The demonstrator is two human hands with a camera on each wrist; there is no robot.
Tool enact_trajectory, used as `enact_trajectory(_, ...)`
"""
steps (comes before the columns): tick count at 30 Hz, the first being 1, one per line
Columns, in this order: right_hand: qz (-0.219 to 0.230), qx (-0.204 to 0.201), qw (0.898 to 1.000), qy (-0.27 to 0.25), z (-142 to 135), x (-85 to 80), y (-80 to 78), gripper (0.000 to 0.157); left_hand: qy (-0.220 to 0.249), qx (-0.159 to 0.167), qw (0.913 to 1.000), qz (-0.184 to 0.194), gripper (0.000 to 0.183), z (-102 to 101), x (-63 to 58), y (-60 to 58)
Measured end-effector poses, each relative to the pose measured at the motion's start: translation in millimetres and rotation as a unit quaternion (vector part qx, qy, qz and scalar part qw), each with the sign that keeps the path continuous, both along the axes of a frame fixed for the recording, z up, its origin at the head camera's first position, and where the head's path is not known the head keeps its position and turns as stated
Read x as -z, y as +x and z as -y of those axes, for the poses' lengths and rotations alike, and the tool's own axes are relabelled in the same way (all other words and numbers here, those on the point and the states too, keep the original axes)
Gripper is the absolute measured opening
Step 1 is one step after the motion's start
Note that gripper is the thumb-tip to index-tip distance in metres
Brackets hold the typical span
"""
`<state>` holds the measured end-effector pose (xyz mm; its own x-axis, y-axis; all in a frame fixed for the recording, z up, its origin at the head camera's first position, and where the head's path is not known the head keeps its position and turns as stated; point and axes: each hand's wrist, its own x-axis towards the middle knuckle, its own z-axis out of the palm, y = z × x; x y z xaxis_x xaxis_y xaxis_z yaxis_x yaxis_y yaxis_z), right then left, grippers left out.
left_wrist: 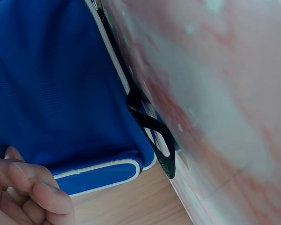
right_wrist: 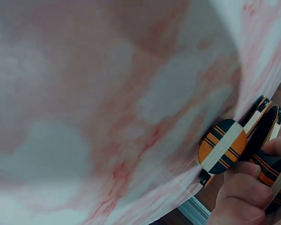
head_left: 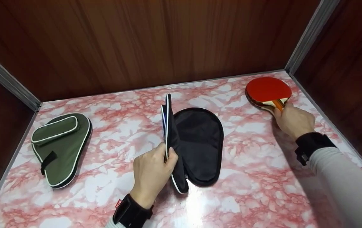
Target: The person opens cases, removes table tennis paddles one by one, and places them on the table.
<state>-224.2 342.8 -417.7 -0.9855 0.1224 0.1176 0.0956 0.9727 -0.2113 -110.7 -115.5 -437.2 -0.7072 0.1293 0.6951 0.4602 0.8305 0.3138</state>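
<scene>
My left hand (head_left: 154, 171) pinches the raised cover of an unzipped paddle case (head_left: 200, 142), whose black inside faces up. In the left wrist view the blue outer face (left_wrist: 61, 84) of that cover shows, with white piping and a black strap loop (left_wrist: 159, 136). At the far right of the table, my right hand (head_left: 295, 120) grips the handle of a red table tennis paddle (head_left: 269, 89). Two striped handles appear in the right wrist view; my fingers (right_wrist: 248, 187) are round one, and the other handle (right_wrist: 222, 146) sits beside it.
A green paddle case (head_left: 63, 152) with white piping and a black strap lies at the left of the pink marbled table (head_left: 114, 196). Brown wood panels (head_left: 155, 44) wall the table at the back and both sides.
</scene>
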Motion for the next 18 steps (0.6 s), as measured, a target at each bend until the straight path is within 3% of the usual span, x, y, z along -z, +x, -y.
enact_trajectory(8, -0.029, -0.004, 0.999, 0.012, 2, 2.8, 0.8, 0.05, -0.001, -0.001, 1.0, -0.002, 0.035, 1, -0.8, 0.0)
enact_trajectory(15, -0.116, -0.02, 0.992, 0.036, 10, 7.1, 5.1, 0.043, -0.001, 0.0, 1.0, -0.004, 0.036, 1, -0.4, 0.0)
enact_trajectory(18, -0.131, -0.024, 0.99, 0.041, 11, 7.9, 6.2, 0.04, -0.001, -0.001, 1.0, -0.007, 0.035, 1, -0.1, -0.2)
